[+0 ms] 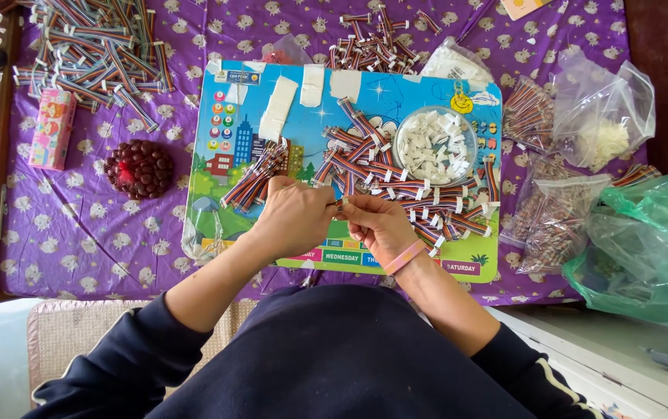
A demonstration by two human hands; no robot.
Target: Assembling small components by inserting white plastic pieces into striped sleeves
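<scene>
A home turned piecework station. A purple patterned cloth (pixel 101 233) covers the bench, with a children's picture board (pixel 272 93) as work surface. Heaped ribbon cables (pixel 93 50) and plastic bags (pixel 605 116) surround it.

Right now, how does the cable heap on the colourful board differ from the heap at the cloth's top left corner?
The board heap lies beside both hands and a clear bowl of white pieces; the corner heap lies far from them, on the purple cloth. The board heap's cables look shorter. Both are striped ribbon cables.

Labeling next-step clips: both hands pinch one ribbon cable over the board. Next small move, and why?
Probably press the white connector onto the cable end. Left hand and right hand meet on one ribbon cable, pinched at its tip; the bowl of white connectors and the fitted cables lie close by.
</scene>
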